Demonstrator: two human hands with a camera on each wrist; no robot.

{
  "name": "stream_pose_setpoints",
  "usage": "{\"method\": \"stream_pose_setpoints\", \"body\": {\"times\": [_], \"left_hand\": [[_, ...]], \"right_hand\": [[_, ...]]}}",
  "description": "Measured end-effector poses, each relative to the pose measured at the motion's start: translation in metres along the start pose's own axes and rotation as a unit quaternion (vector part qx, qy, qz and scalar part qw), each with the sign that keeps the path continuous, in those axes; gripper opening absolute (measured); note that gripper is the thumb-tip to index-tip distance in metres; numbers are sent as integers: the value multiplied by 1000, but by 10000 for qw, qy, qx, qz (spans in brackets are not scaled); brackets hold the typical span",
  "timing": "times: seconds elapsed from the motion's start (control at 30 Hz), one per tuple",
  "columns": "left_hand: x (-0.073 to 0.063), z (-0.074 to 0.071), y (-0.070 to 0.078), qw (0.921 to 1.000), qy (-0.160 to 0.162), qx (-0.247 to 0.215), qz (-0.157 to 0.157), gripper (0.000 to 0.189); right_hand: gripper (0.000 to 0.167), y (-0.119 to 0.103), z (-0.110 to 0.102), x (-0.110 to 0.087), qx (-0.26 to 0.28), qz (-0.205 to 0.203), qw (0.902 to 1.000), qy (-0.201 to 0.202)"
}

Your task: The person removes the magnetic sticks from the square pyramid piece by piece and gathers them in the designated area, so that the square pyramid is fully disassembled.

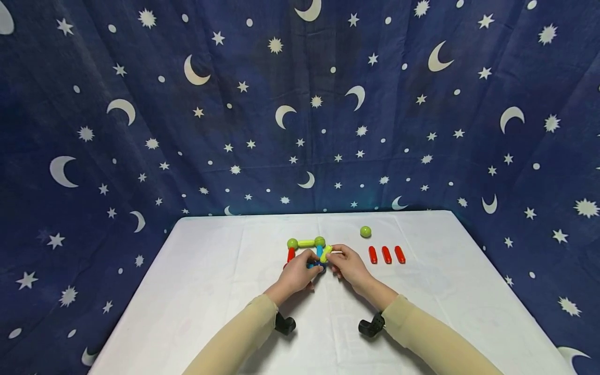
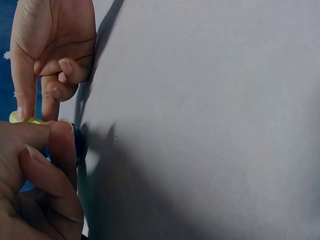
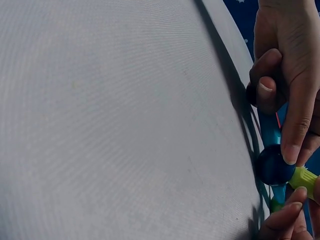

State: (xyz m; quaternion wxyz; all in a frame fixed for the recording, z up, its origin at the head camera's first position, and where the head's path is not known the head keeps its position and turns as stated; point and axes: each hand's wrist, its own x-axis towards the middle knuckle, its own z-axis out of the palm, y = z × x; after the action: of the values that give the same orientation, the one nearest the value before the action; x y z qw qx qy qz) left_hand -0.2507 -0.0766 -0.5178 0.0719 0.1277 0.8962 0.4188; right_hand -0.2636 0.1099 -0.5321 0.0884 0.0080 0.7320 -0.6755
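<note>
A square frame of magnetic rods and balls lies on the table. Its far side is a yellow-green rod [image 1: 307, 243] between two green balls [image 1: 292, 243], with a red rod [image 1: 291, 254] on the left and a light-blue rod [image 1: 320, 250] on the right. My left hand [image 1: 295, 272] pinches the dark blue ball [image 3: 274, 165] at the near right corner and hides much of the near side. In my right hand [image 1: 350, 266], thumb and fingers pinch another yellow-green rod [image 1: 326, 253], tilted upward. The right wrist view shows this rod's end against the dark blue ball.
Three red rods [image 1: 386, 254] lie in a row to the right of my right hand. A loose green ball [image 1: 365, 232] sits behind them. The white-covered table [image 1: 211, 312] ends at a dark blue star-patterned curtain [image 1: 300, 130].
</note>
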Motion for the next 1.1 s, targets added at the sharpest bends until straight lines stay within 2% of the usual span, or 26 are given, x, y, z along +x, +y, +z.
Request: {"method": "stream_pose_setpoints", "body": {"times": [0.27,0.43,0.57,0.73,0.87,0.93,1.1], "left_hand": [[2,0,3,9998,-148,-83,-126,22],[2,1,4,9996,-164,-150,-191,21],[1,1,4,9995,-185,-177,-208,21],[-1,1,4,9996,-190,-99,-194,22],[-1,0,4,9996,-168,-115,-201,22],[-1,-1,4,9996,-157,-118,-220,22],[0,-1,3,9996,-161,-148,-174,22]], "right_hand": [[35,-2,-6,-1,-275,-24,9996,40],[39,-13,-27,-1,-451,-36,9989,97],[43,-21,-62,-1,-516,-161,9982,277],[52,-31,-124,-6,-912,-68,9935,683],[60,-31,-172,-10,-1498,260,9818,1138],[60,-26,-191,-12,-1831,404,9745,1232],[58,-8,-219,-17,-2425,812,9595,1184]]}}
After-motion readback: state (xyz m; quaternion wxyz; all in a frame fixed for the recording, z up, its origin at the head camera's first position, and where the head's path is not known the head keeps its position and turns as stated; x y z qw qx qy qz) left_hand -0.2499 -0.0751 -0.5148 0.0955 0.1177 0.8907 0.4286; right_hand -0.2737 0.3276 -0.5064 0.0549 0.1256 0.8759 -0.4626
